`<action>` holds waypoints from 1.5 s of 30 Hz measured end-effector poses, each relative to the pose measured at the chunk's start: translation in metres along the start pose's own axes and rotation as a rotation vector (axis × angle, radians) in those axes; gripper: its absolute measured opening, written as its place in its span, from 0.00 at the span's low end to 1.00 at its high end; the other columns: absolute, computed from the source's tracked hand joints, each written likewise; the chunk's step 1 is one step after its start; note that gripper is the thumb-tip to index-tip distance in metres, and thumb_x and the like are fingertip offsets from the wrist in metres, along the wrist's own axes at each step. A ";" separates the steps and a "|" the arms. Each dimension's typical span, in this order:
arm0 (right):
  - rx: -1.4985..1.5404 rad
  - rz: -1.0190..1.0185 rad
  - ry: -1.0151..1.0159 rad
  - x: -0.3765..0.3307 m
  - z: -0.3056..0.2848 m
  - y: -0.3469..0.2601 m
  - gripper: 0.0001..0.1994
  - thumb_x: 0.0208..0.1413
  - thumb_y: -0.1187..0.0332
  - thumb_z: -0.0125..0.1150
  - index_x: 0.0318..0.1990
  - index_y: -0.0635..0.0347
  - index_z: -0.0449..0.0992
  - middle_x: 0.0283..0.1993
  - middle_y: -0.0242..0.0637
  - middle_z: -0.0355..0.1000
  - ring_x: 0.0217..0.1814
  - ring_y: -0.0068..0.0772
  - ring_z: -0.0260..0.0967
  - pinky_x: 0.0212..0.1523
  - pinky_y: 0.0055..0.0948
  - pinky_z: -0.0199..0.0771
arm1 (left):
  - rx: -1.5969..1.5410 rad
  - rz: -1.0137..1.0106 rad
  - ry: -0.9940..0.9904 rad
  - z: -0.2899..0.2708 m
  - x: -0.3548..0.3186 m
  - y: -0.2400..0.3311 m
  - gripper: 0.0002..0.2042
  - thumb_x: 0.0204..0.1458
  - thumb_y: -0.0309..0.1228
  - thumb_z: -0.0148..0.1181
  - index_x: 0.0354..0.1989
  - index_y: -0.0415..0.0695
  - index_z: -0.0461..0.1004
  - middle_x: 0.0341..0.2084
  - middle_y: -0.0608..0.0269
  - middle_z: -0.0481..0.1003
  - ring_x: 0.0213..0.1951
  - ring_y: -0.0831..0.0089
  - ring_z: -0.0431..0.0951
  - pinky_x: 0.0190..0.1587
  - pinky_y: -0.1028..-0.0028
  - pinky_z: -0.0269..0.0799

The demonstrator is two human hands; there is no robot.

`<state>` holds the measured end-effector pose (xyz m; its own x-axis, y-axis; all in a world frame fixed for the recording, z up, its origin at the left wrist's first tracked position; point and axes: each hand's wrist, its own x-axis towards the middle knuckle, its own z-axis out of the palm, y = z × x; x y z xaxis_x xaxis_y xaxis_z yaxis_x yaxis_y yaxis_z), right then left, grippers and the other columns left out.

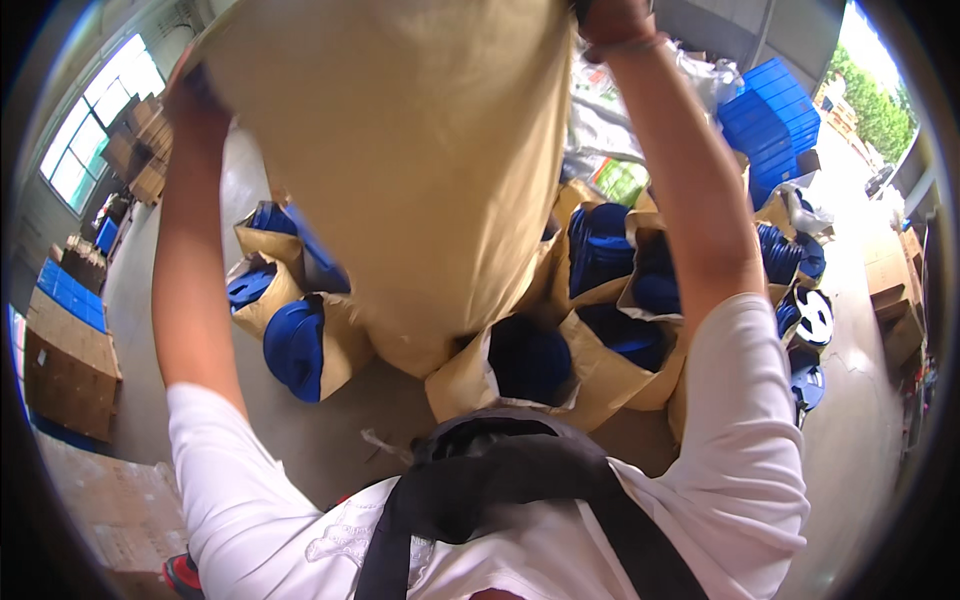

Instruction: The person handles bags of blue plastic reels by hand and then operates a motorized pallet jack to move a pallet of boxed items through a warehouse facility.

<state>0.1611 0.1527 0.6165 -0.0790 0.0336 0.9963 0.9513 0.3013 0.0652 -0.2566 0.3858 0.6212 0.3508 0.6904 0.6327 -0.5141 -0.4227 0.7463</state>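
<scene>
At the far left, cardboard boxes [70, 370] and blue crates [70, 290] stand along the wall under a window. The left hand [195, 105] is raised high, its fingers closed on the upper left corner of a large tan paper sack [400, 160]. Below it, on the concrete floor [330, 440], smaller tan sacks of blue round parts [295, 345] lie open and tipped.

The big sack hangs in front of the person, above the floor, between both raised arms. Its long axis runs top to bottom, slightly slanted; the held end is up and the lower end points down toward the open sacks [530, 365]. It looks soft and pliable, probably light and nearly empty, since it drapes flat. The top corners are the sound places to hold.

The right hand [615, 25] grips the upper right corner, fingers clamped on the paper though mostly cut off by the edge. Farther right lie more filled sacks [640, 280] and stacked blue crates [775, 120].
</scene>
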 end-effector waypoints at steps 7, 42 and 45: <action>-0.752 -0.055 -0.533 -0.004 -0.070 0.082 0.25 0.42 0.68 0.60 0.52 0.53 0.69 0.41 0.42 0.74 0.39 0.41 0.73 0.39 0.33 0.71 | 1.530 0.298 0.010 0.122 0.018 -0.181 0.12 0.48 0.35 0.59 0.37 0.41 0.74 0.30 0.53 0.78 0.37 0.57 0.78 0.39 0.61 0.72; -0.067 0.734 -2.000 -0.568 0.132 -0.341 0.27 0.53 0.46 0.53 0.57 0.49 0.67 0.64 0.36 0.60 0.67 0.42 0.52 0.62 0.46 0.54 | 0.762 -1.735 0.696 -0.155 -0.807 -0.185 0.13 0.50 0.39 0.54 0.30 0.43 0.77 0.21 0.54 0.75 0.24 0.58 0.77 0.29 0.60 0.71; 0.176 1.429 -1.850 -0.561 0.196 -0.368 0.25 0.55 0.48 0.52 0.56 0.51 0.68 0.58 0.38 0.67 0.58 0.38 0.62 0.57 0.38 0.60 | 0.575 -1.710 0.985 -0.236 -0.774 -0.171 0.12 0.52 0.40 0.53 0.28 0.44 0.75 0.12 0.60 0.69 0.13 0.67 0.69 0.15 0.64 0.64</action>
<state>-0.2034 0.2092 0.0223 0.1819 0.6905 -0.7000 0.6116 -0.6369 -0.4693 -0.6246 0.0619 -0.0451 -0.4450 0.4346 -0.7830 0.1302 0.8964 0.4236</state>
